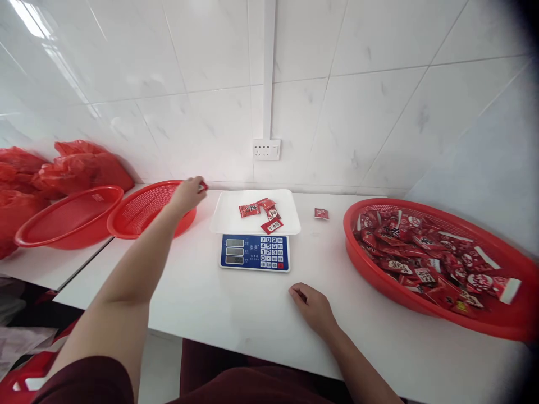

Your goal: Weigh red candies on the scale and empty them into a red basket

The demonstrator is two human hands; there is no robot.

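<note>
My left hand [189, 193] is stretched out over the inner edge of a red perforated basket [141, 207], its fingers pinching a small red packet [202, 186]. Right of it stands a digital scale [255, 252] with a white tray [225, 216], on which several red snack packets [250, 210] lie together. My right hand [314, 307] rests on the table in front of the scale, fingers curled, and nothing shows in it. A single red packet [321, 214] lies on the table to the right of the tray.
At the right, a large red basket [421, 306] holds many red packets. Another red basket [69, 219] stands at the far left, with full red plastic bags [88, 168] behind it. A tiled wall with a power socket [266, 150] backs the white table [202, 303].
</note>
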